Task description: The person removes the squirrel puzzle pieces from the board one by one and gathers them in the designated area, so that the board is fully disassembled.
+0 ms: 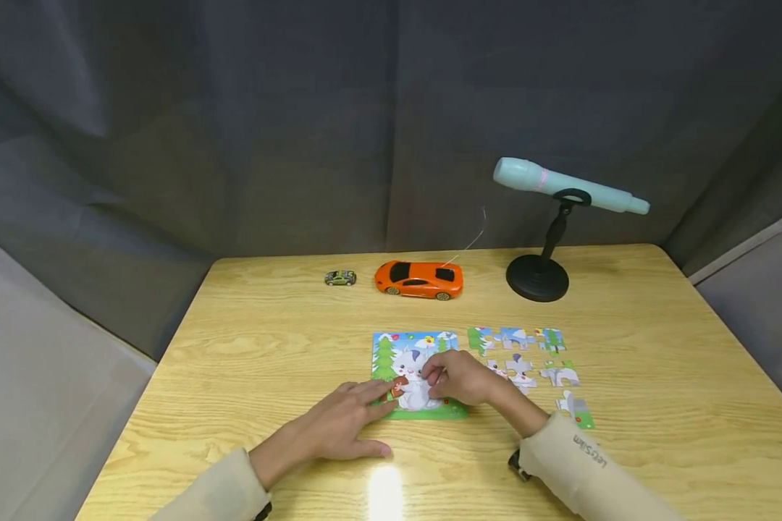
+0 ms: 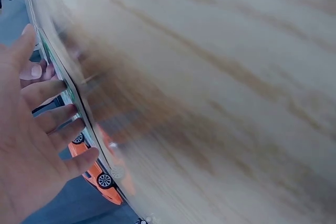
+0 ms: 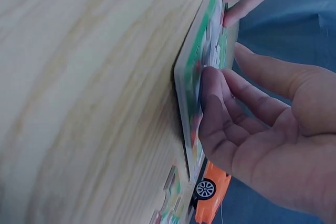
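A flat square puzzle board with a white cartoon animal and green trees lies on the wooden table. My left hand rests its outstretched fingers on the board's left part, thumb spread toward the table's front. From the right, my right hand reaches over the board. In the right wrist view its bent fingers touch the printed face, while the thumb stands apart; no held thing shows between them. Several loose jigsaw pieces lie in rows right of the board, some partly behind the right hand.
Behind the board stand an orange toy car and a small patterned toy car. At the back right, a light blue microphone sits on a black stand. Dark curtain hangs behind the table.
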Available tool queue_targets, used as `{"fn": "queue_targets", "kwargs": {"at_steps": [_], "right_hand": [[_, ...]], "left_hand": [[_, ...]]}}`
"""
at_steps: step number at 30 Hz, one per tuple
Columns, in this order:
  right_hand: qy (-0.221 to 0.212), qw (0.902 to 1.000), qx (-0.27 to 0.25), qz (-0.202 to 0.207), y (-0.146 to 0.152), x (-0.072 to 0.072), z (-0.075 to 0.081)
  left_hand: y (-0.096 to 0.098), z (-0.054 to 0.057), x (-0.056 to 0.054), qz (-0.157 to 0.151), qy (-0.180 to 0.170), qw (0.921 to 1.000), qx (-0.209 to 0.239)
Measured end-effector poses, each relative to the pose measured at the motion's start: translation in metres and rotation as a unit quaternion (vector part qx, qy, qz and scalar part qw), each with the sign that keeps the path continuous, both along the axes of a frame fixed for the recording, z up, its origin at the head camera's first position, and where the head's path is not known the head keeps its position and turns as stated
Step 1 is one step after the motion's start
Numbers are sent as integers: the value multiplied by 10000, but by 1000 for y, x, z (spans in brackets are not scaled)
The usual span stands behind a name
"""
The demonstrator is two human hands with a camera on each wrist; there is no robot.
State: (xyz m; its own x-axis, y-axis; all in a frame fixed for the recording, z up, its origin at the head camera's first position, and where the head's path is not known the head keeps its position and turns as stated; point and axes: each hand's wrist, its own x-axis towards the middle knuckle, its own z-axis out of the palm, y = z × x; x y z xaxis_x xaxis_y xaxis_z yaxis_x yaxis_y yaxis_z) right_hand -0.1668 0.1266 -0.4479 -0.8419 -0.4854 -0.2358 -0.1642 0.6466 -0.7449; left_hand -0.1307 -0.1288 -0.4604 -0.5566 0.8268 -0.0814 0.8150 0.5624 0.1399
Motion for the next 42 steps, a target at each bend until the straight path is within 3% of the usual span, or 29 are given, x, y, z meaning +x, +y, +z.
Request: {"fn": "queue_targets", "kwargs": {"at_steps": [12,20,33,42], "right_hand": [[71,9989,371,-263,-10,4,-1],[37,9998,142,-158,-7,4,0],[-46,9993,-365,-13,-3,2,-2],[-152,9976,-666,65,21,-2,-1]], "left_hand": [[-1,-2,4,-18,-53,10000,-53],[-1,-3,3,83,-173,9995,-232],[-2,-5,3,0,20,9999,-145],[-2,-5,2,1,31,9999,-116]]}}
